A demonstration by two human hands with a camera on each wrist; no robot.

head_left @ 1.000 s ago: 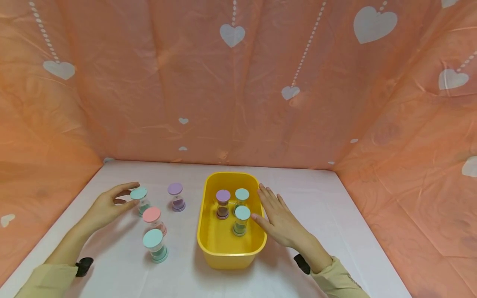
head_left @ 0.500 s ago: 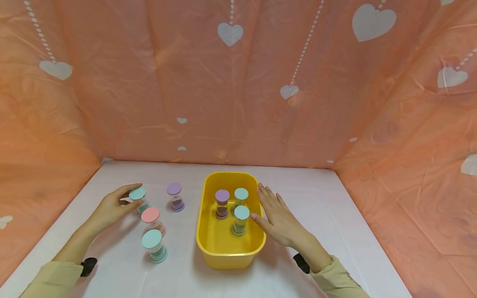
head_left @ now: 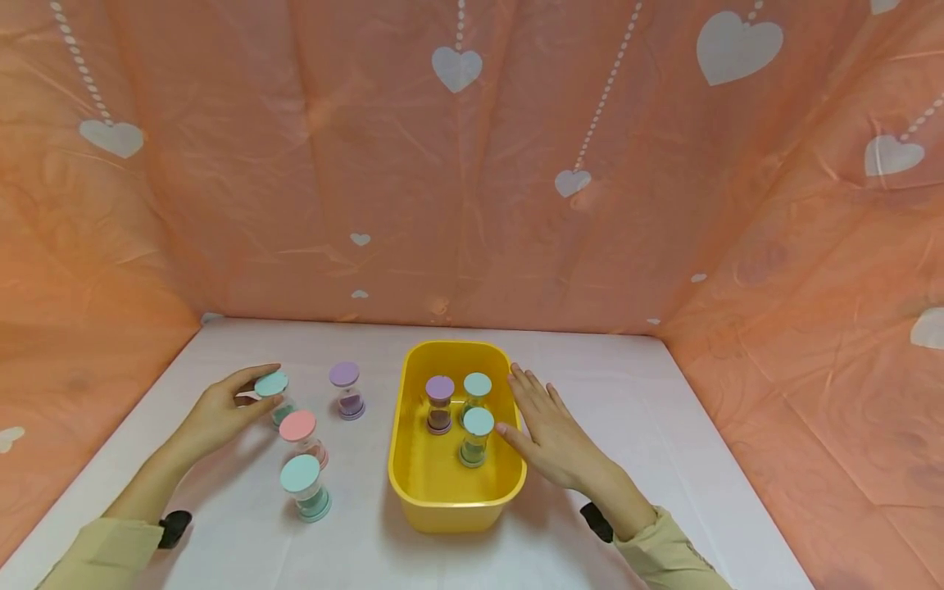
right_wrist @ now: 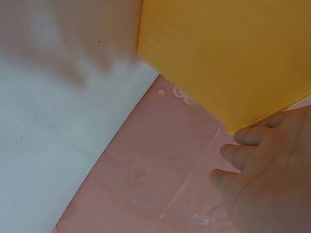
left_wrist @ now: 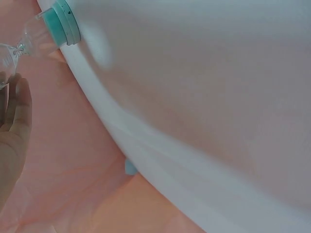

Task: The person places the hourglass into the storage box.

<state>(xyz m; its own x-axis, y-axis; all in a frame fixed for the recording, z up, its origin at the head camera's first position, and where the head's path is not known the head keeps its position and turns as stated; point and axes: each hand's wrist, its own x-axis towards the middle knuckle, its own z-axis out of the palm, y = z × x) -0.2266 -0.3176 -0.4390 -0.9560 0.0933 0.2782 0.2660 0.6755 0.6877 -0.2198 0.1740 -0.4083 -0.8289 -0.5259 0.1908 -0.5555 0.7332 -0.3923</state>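
Observation:
At the left, my left hand [head_left: 221, 414] grips a teal-capped sand timer [head_left: 273, 383] by its upper end, thumb in front and fingers behind. In the left wrist view its teal base [left_wrist: 62, 23] shows near the white cloth. My right hand [head_left: 555, 438] lies with straight fingers along the right rim of a yellow bin [head_left: 457, 515], thumb over the edge. Inside the bin stand a purple sand timer [head_left: 440, 389] and two teal ones, the nearer teal sand timer [head_left: 478, 423] close to my right thumb. The right wrist view shows my fingertips [right_wrist: 232, 154] at the bin's rim.
Beside the held timer stand a pink sand timer [head_left: 298, 426], a second teal-capped sand timer [head_left: 302, 474] nearer me, and a purple sand timer [head_left: 345, 375] toward the bin. Orange cloth walls [head_left: 442, 205] with white hearts enclose the white tabletop [head_left: 627, 393].
My left hand has shifted slightly right and settled closer round the teal sand timer. My right hand and the bin have stayed in place.

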